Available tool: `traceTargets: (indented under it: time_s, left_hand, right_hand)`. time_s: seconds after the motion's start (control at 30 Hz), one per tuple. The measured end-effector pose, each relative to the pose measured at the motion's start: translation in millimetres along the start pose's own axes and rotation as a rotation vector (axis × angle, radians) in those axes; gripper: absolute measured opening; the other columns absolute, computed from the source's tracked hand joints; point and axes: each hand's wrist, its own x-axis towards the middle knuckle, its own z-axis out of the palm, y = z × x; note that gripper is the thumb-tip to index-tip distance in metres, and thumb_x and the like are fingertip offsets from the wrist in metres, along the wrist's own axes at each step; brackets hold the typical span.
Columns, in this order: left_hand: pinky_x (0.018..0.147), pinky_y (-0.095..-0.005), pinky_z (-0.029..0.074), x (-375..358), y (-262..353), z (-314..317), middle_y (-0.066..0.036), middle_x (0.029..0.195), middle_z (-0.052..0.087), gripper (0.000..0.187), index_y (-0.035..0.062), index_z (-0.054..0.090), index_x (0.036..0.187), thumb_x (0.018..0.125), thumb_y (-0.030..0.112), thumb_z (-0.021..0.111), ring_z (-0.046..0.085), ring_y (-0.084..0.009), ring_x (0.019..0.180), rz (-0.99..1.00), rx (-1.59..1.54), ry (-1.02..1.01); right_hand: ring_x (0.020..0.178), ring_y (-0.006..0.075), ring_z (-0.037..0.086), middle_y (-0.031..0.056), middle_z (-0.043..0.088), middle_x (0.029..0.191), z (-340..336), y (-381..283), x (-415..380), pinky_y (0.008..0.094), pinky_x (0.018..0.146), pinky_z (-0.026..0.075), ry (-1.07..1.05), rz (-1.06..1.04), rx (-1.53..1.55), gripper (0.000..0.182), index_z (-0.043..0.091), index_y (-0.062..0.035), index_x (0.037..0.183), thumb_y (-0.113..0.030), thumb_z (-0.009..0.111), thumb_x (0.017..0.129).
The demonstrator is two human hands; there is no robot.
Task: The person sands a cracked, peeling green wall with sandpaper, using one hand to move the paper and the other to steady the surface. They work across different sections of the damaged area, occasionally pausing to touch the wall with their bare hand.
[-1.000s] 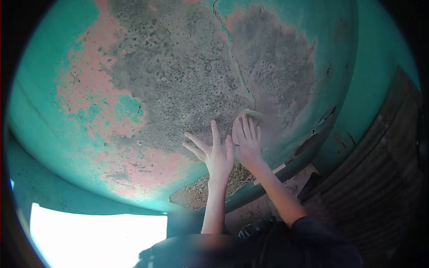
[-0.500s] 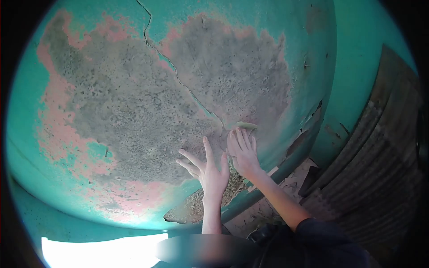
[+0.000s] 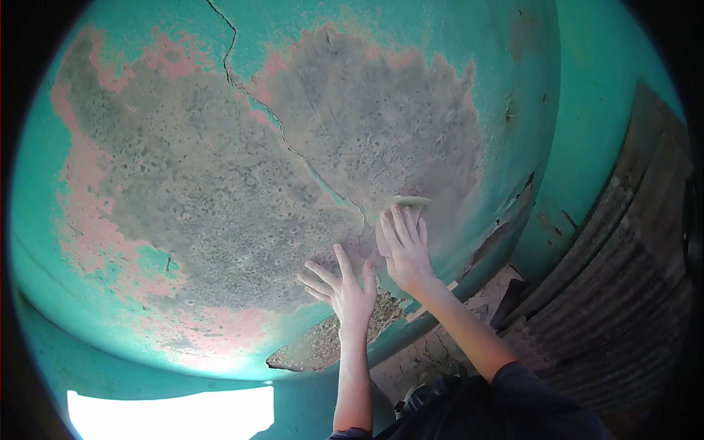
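My right hand (image 3: 408, 253) presses a pale folded sheet, apparently sandpaper (image 3: 412, 200), flat against the wall. Its fingers lie together over the sheet, and a curled edge sticks out above the fingertips. To its left, my left hand (image 3: 350, 295) rests with spread fingers on the wall, holding nothing. Both hands look dusted with pale powder. Around them is a rough grey bare patch (image 3: 213, 169) in the turquoise painted wall (image 3: 513, 95). A long crack (image 3: 293, 150) runs down through the patch and ends just left of the sheet.
Pink undercoat (image 3: 88, 198) borders the grey patch. Below my hands, a broken section of coarse plaster (image 3: 312, 345) is exposed near the wall's lower edge. Corrugated sheets (image 3: 601, 293) lean at the right. A bright opening (image 3: 172, 414) shows at the lower left.
My right hand and the sheet have slid slightly up and right, away from the crack's end. My left hand stays spread on the wall. The view has shifted a little.
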Motion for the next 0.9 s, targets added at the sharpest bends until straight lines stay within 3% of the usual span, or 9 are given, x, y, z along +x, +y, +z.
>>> traceTargets:
  time_s: [0.2, 0.27, 0.3, 0.37, 0.43, 0.5, 0.6, 0.7, 0.9]
  left_hand:
    - [0.114, -0.076, 0.001, -1, -5, 8, -0.039, 0.162, -0.014, 0.082, 0.0213, 0.018, 0.165, 0.1, 0.056, 0.054, -0.019, -0.0648, 0.145, -0.022, 0.037, -0.013]
    - [0.111, -0.0788, 0.0, 0, -4, 5, -0.046, 0.159, -0.001, 0.073, 0.0176, 0.03, 0.162, 0.102, 0.054, 0.05, -0.013, -0.0705, 0.142, 0.005, -0.029, 0.036]
    - [0.111, -0.0788, 0.0, 1, -4, 3, -0.046, 0.159, -0.001, 0.073, 0.0176, 0.03, 0.162, 0.102, 0.054, 0.05, -0.013, -0.0705, 0.142, 0.007, -0.027, 0.036]
    - [0.115, -0.0741, -0.002, 1, -4, 1, -0.039, 0.162, -0.013, 0.078, 0.0177, 0.019, 0.164, 0.103, 0.057, 0.047, -0.019, -0.0631, 0.146, -0.066, 0.044, -0.089]
    - [0.115, -0.0738, -0.003, 1, -6, 5, -0.039, 0.162, -0.013, 0.078, 0.0173, 0.019, 0.164, 0.103, 0.058, 0.046, -0.019, -0.0631, 0.146, -0.067, 0.046, -0.091]
    - [0.115, -0.0736, -0.004, 0, -9, 5, -0.039, 0.162, -0.013, 0.078, 0.0169, 0.019, 0.164, 0.104, 0.058, 0.045, -0.019, -0.0632, 0.146, -0.065, 0.056, -0.093]
    - [0.115, -0.0731, -0.005, 4, -7, 4, -0.039, 0.162, -0.013, 0.078, 0.0165, 0.019, 0.164, 0.104, 0.059, 0.043, -0.019, -0.063, 0.146, -0.09, 0.058, -0.136]
    - [0.115, -0.073, -0.005, 1, -9, 6, -0.038, 0.162, -0.015, 0.078, 0.0171, 0.018, 0.165, 0.104, 0.06, 0.041, -0.02, -0.0625, 0.146, -0.095, 0.057, -0.143]
    - [0.115, -0.0732, -0.005, -2, -12, 15, -0.037, 0.163, -0.017, 0.078, 0.0179, 0.014, 0.165, 0.105, 0.061, 0.038, -0.021, -0.0623, 0.145, -0.085, 0.065, -0.102]
  right_hand:
    - [0.151, 0.0414, 0.03, 0.0163, 0.032, 0.164, 6, 12, -18, 0.0666, 0.116, 0.024, -0.034, 0.024, 0.01, 0.072, 0.035, -0.0109, 0.159, -0.011, 0.058, 0.09]
    - [0.151, 0.0415, 0.029, 0.0159, 0.032, 0.164, 9, 18, -19, 0.0667, 0.116, 0.024, -0.037, 0.021, -0.008, 0.072, 0.036, -0.0121, 0.159, -0.01, 0.057, 0.09]
    - [0.151, 0.0416, 0.029, 0.0156, 0.032, 0.164, 8, 18, -17, 0.0667, 0.117, 0.023, -0.037, 0.019, -0.024, 0.071, 0.036, -0.0132, 0.159, -0.01, 0.057, 0.09]
    - [0.151, 0.0418, 0.029, 0.0157, 0.031, 0.164, 5, 17, -17, 0.0668, 0.117, 0.023, -0.036, 0.018, -0.024, 0.071, 0.037, -0.0139, 0.158, -0.009, 0.057, 0.09]
    - [0.151, 0.0419, 0.028, 0.0157, 0.031, 0.165, 2, 20, -18, 0.0669, 0.117, 0.022, -0.04, 0.006, -0.029, 0.071, 0.037, -0.0145, 0.158, -0.009, 0.057, 0.09]
    - [0.15, 0.0477, 0.026, 0.021, 0.031, 0.163, 3, 26, -25, 0.0675, 0.117, 0.022, -0.071, 0.009, -0.006, 0.068, 0.039, -0.0087, 0.157, -0.007, 0.053, 0.09]
    - [0.151, 0.0428, 0.028, 0.0157, 0.032, 0.164, 21, 37, -37, 0.067, 0.117, 0.024, -0.036, 0.052, -0.049, 0.071, 0.037, -0.0152, 0.158, -0.008, 0.057, 0.091]
    - [0.151, 0.043, 0.028, 0.0168, 0.032, 0.164, 1, 23, -8, 0.0673, 0.116, 0.025, 0.006, 0.011, -0.014, 0.07, 0.038, -0.0161, 0.158, -0.009, 0.057, 0.091]
    - [0.15, 0.0434, 0.029, 0.0176, 0.032, 0.163, 3, 25, -24, 0.0683, 0.115, 0.025, -0.068, 0.046, -0.084, 0.071, 0.039, -0.0169, 0.158, -0.008, 0.058, 0.09]
